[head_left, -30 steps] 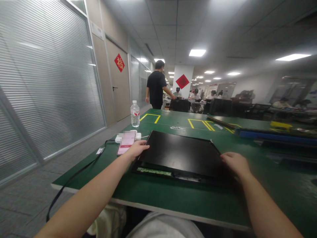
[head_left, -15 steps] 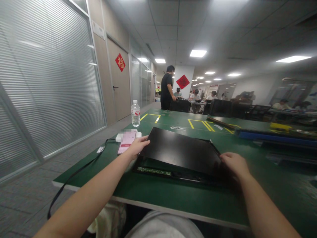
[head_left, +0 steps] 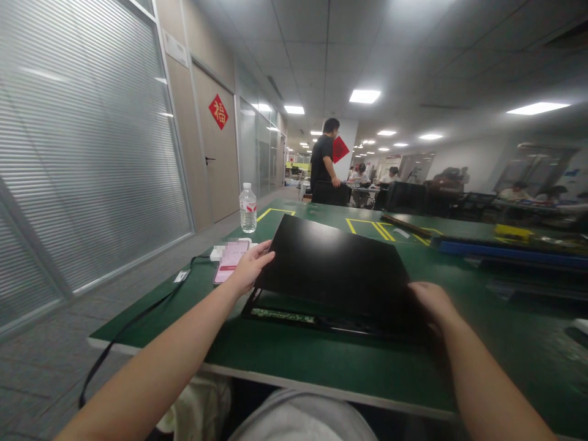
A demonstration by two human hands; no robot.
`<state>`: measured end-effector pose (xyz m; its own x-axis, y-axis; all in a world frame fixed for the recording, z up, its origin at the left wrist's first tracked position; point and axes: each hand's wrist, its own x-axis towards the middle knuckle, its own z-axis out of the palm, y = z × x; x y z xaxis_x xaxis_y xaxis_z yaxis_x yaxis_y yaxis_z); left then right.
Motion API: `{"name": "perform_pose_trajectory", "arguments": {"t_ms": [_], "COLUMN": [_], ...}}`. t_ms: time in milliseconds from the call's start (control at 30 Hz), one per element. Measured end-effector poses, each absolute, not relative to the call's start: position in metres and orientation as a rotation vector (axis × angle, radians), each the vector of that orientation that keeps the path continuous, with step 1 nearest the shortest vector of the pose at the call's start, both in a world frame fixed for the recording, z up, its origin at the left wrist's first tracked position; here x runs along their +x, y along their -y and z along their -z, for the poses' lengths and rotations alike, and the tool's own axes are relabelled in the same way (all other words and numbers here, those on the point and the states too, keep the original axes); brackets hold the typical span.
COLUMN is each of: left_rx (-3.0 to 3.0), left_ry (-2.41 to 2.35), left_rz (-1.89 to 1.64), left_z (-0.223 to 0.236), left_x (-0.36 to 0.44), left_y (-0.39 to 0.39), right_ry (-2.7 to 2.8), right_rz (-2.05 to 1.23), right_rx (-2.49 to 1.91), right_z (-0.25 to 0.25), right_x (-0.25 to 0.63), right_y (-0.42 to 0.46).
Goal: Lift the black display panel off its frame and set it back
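Observation:
A flat black screen panel (head_left: 337, 260) is tilted up in front of me, held at its two sides. My left hand (head_left: 250, 266) is closed on its left edge, thumb on the front face. At the right edge my right hand (head_left: 434, 304) grips the panel, its fingertips partly hidden in dark blur. Beneath the panel, on the green table, lies a black frame (head_left: 342, 329). A green circuit board strip (head_left: 282, 316) shows along the frame's near side. The rest of the frame is covered by the panel.
Left of the panel lie a phone (head_left: 232, 260) and a black cable (head_left: 151, 306); a water bottle (head_left: 248, 208) stands behind. Long blue and black strips (head_left: 505, 252) lie on the green table (head_left: 331, 361) at right. Beyond, a person (head_left: 324, 159) stands by a chair.
Both hands have raised the screen panel, its far edge now higher, and more of the black frame shows below its left corner. The person in the background has moved right.

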<state>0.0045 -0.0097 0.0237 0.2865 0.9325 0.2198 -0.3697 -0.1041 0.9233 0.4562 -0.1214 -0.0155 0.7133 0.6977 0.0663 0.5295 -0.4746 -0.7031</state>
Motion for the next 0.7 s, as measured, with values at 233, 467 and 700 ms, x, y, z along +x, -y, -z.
{"name": "perform_pose_trajectory", "arguments": {"t_ms": [233,467,700], "left_rx": [1.207,1.150,1.253], "left_ry": [-0.666,-0.761,-0.839], "left_rz": [-1.314,-1.262,-1.211], "left_z": [-0.025,-0.030,-0.026], "left_x": [0.000,-0.005,0.000], "left_y": [0.008,0.005,0.006], "right_ry": [0.682,0.438,0.374], "right_rz": [-0.455,-0.887,-0.859], "right_rx": [-1.793,-1.107,-0.955], "right_z": [0.011,-0.020,-0.018], "right_x": [0.445,0.429,0.440], "right_y": [0.125,0.144,0.146]}}
